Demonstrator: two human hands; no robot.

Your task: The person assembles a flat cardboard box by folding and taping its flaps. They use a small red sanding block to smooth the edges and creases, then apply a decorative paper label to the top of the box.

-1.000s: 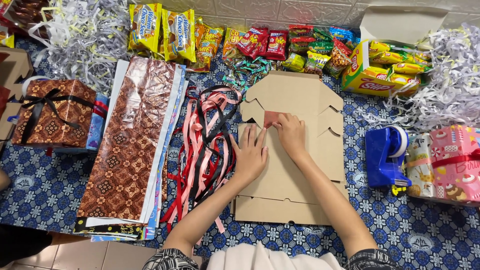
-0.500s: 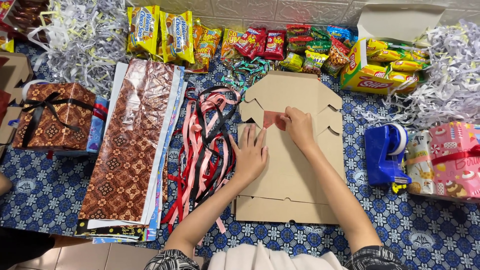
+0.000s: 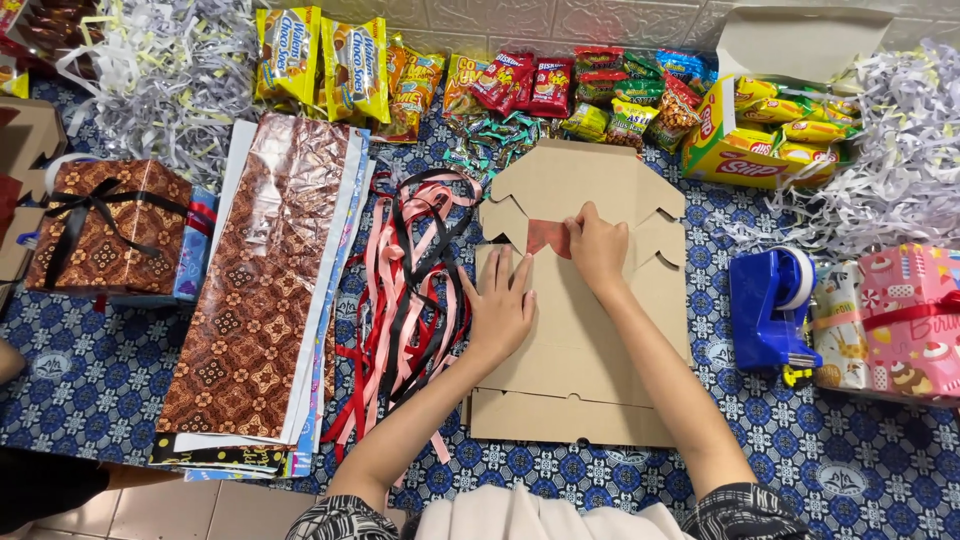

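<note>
I am pressing my left hand (image 3: 500, 312) flat, fingers spread, on the flattened cardboard box (image 3: 580, 340) (it is lying on the blue patterned cloth (image 3: 100, 370), near its front edge). My right hand (image 3: 595, 245) is pinching a small red piece (image 3: 548, 238) against the box, just beyond my left fingertips.

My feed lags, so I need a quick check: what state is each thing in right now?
Flat cardboard box: unfolded, lying flat on the blue patterned cloth.
Red piece: on the cardboard, under the right hand's fingertips.
Left hand: palm down, pressing the cardboard.
Right hand: fingers on the red piece.
Yellow snack carton: lid open.
Brown gift box: closed, tied with black ribbon.
Ribbons: loose, tangled.
</note>
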